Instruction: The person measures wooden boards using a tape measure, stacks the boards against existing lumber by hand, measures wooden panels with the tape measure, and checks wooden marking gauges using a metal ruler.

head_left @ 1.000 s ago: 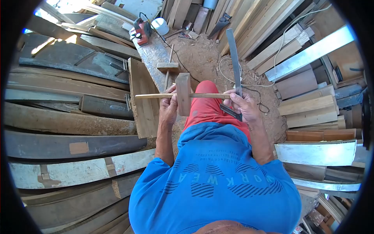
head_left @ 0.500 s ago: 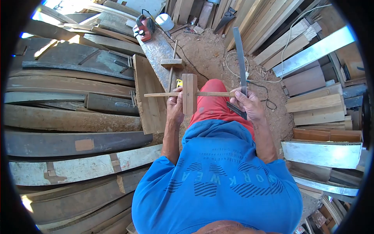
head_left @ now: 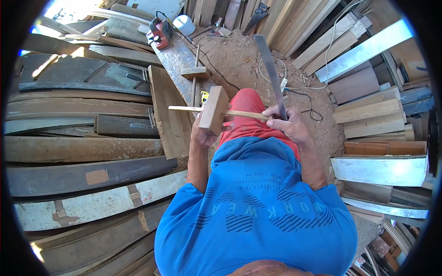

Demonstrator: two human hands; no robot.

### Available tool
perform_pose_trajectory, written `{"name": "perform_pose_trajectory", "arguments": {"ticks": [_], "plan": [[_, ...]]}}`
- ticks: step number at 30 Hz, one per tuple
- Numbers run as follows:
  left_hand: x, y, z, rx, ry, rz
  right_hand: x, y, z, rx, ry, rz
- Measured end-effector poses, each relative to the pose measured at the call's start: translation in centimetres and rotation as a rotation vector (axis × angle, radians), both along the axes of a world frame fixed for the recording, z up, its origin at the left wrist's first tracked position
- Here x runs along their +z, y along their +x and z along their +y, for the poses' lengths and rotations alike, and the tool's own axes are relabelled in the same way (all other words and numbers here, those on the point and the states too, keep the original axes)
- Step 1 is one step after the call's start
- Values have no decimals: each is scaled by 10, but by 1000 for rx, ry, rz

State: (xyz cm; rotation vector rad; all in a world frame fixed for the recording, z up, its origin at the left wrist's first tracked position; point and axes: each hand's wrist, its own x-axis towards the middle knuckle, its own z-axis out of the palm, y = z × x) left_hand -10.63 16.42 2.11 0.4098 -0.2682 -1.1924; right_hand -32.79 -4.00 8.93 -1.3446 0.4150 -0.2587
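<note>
A wooden marking gauge (head_left: 213,111), a thick block on a slim wooden stem, is held level over my lap. My left hand (head_left: 201,134) is closed round the block, which hides part of the fingers. At the other end of the stem, my right hand (head_left: 292,126) pinches the tip between thumb and finger. That same hand also grips a square with a long flat metal blade (head_left: 270,66) pointing away from me; its handle is hidden now. A second marking gauge (head_left: 195,72) lies on the bench board beyond my left hand.
A red power planer (head_left: 161,34) and a white tub (head_left: 184,25) are at the far end of the bench board (head_left: 172,57). A yellow-black item (head_left: 205,97) sits behind the gauge. Planks (head_left: 83,142) pile up at left, more timber (head_left: 368,115) at right. Cables cross the sawdust floor.
The marking gauge has turned, so its block now tilts and shows a broader face. The square's blade leans further left, and its dark handle has gone out of sight. The view shifted slightly.
</note>
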Motion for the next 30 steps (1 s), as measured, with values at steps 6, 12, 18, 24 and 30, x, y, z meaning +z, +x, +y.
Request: {"name": "perform_pose_trajectory", "arguments": {"ticks": [6, 12, 18, 24, 30], "plan": [[10, -9, 0, 201, 58, -62, 1, -6, -4, -267, -300, 210], [6, -4, 9, 208, 122, -60, 32, -30, -27, -128, -675, 425], [-4, -8, 13, 194, 150, 22, 62, -22, -45, 290, -837, 483], [-1, -13, 21, 216, 213, 17, 62, 2, -37, 418, -880, 512], [-10, -12, 29, 212, 293, 48, 41, 7, -36, 429, -869, 524]]}}
